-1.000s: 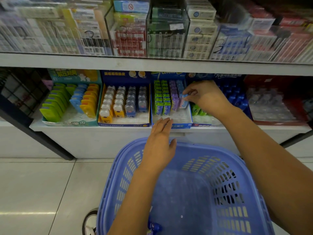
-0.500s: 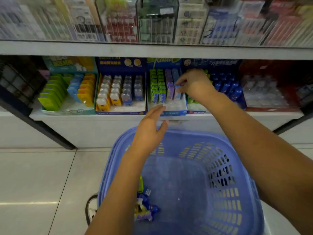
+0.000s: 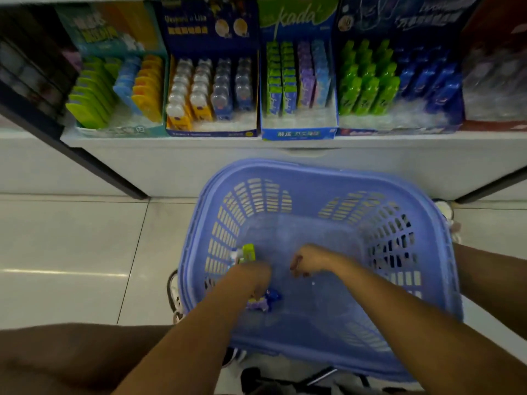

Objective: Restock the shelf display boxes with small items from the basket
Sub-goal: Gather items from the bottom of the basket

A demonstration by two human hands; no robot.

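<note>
While left hand point(image 3: 251, 276) hovers, green pack point(image 3: 247, 253) points shelfward

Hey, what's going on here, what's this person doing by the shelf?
A person leans over a blue basket on the floor, below a shelf of display boxes. Both hands are down inside it: the left hand reaches the green packet by the left wall, the right hand hangs curled mid-basket. Blur hides whether either holds anything. More packets lie by the left forearm.
</note>
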